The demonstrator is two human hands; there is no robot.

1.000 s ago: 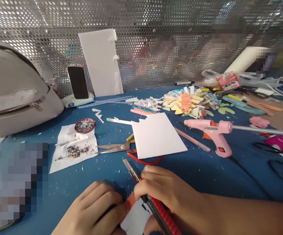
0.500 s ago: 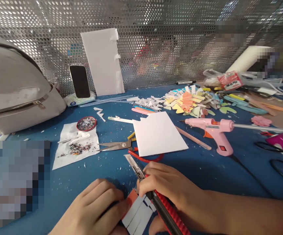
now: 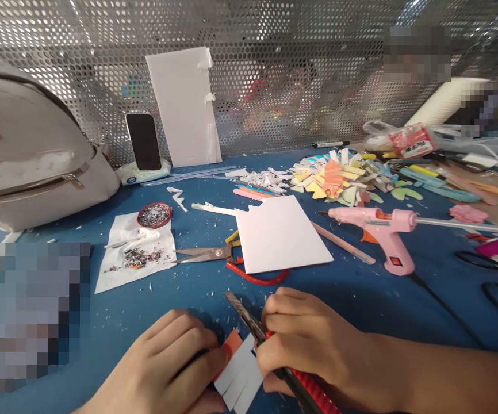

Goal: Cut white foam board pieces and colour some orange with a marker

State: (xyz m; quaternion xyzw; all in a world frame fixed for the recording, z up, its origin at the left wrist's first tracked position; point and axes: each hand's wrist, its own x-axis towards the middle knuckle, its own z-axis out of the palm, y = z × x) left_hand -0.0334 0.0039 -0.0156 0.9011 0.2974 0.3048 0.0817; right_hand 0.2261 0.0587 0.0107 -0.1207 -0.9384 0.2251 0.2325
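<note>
Utility knife [image 3: 309, 388] clasped in right hand [image 3: 303, 336]
Left hand [image 3: 173, 353], curled, grips slit paper [image 3: 240, 371] toward worktop's [image 3: 115, 328] near edge; best clear of blade [image 3: 238, 306].

left hand [image 3: 163, 359]: at slit white card [image 3: 241, 376] | right hand [image 3: 309, 339]: gripping red cutter [image 3: 311, 388] | white sheet [image 3: 281, 236]: partly over scissors [image 3: 209, 253]

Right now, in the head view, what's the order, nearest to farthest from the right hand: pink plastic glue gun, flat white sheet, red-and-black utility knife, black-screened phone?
1. Utility knife: held in the right hand.
2. White sheet: just beyond the hand.
3. Glue gun: off to the right.
4. Phone: far back left.
</note>
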